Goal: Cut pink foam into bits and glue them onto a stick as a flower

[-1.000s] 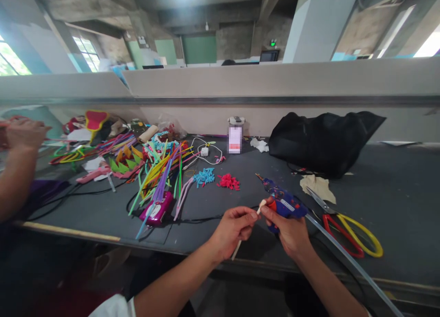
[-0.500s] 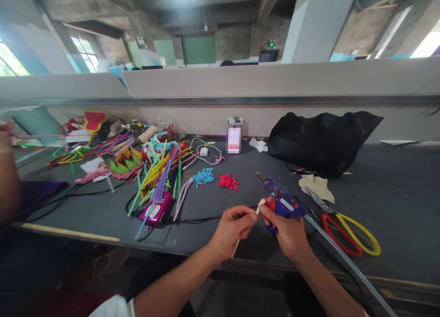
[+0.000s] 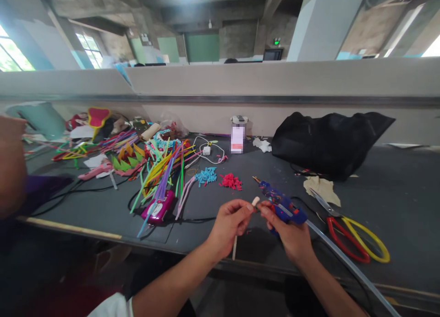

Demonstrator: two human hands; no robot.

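Note:
My left hand [image 3: 229,225] is closed in a pinch on a thin pale stick [image 3: 234,248], whose lower end shows below the palm. A cream tip [image 3: 255,201], perhaps wrapped in cloth, pokes up between my fingertips. My right hand [image 3: 294,237] is closed around a blue glue gun [image 3: 282,202] with a long clear glue stick [image 3: 340,250] trailing from its rear. The nozzle points to the far left. Right thumb and forefinger meet the left fingertips beside the cream tip; what they pinch is hidden.
Red-and-yellow-handled scissors [image 3: 357,237] lie at right, against a cream cloth scrap [image 3: 321,191]. Blue bits [image 3: 206,176] and red bits [image 3: 231,182] are piled ahead. Pipe cleaners [image 3: 165,166], a purple device [image 3: 158,209] and a pink glue gun [image 3: 94,171] lie left. A black bag [image 3: 323,145] stands behind. Another person's arm [image 3: 12,170] is far left.
My right fingertips have slid slightly down off the cream tip, which now stands free above the left pinch. The view has shifted a little, so the table things appear further right.

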